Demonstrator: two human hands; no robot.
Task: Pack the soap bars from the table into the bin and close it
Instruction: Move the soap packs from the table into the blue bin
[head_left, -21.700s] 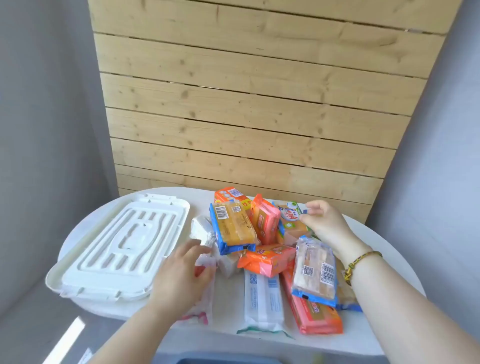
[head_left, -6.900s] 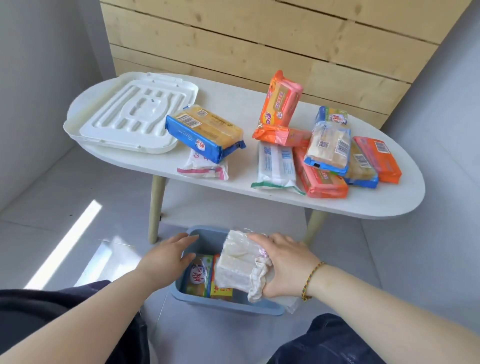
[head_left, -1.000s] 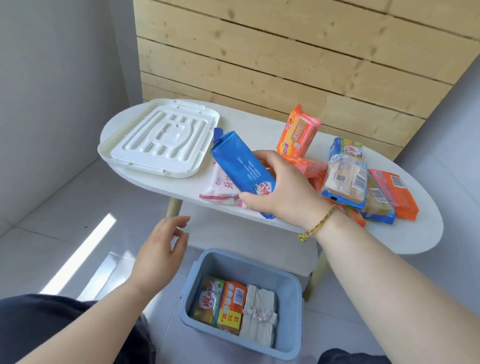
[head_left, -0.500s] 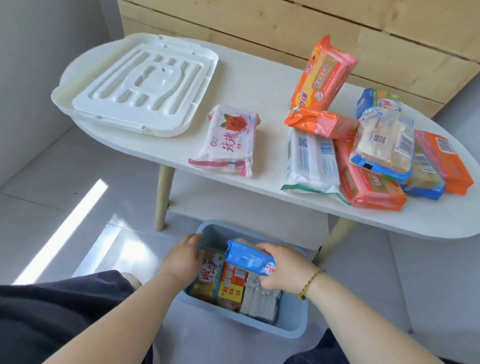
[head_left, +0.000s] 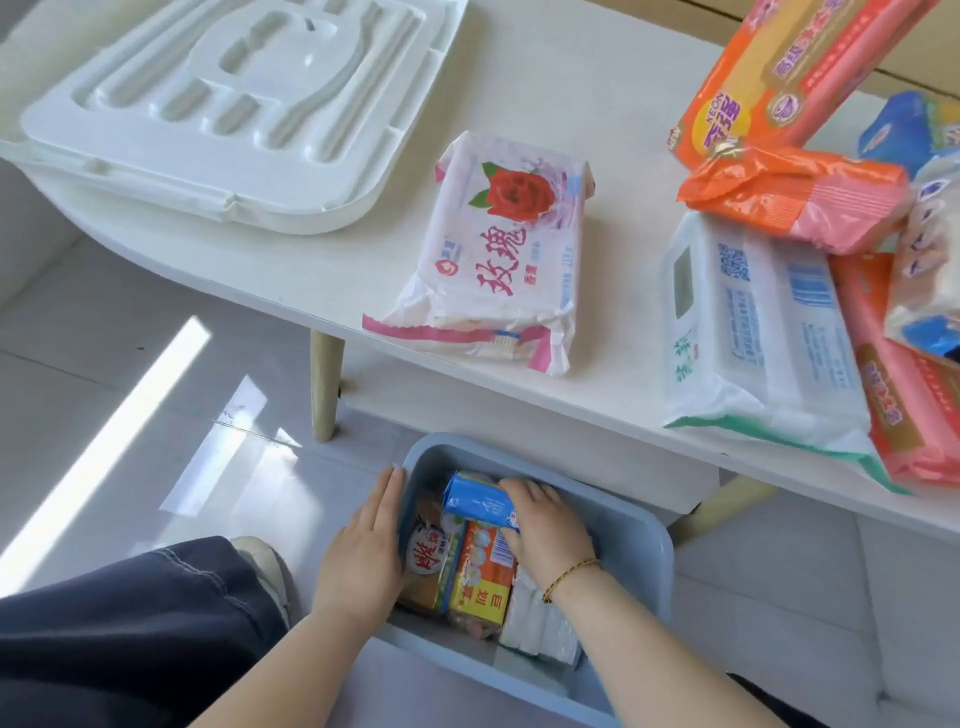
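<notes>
The blue-grey bin stands on the floor under the table's front edge. My right hand is inside it, shut on a blue soap pack held against the bin's far end. My left hand grips the bin's left rim. Below the blue pack lie a yellow-orange pack, a pack with red characters and a white wrapped pack. On the white table lie a rose-print pack, a white pack and several orange ones.
The bin's white lid lies on the table's left end. A wooden table leg stands just left of the bin, another leg to its right. My dark trouser leg fills the bottom left. Grey floor tiles surround the bin.
My right hand has pushed the blue pack deeper into the bin's far end. The camera has dipped closer to the bin. My left hand stays on the left rim.
</notes>
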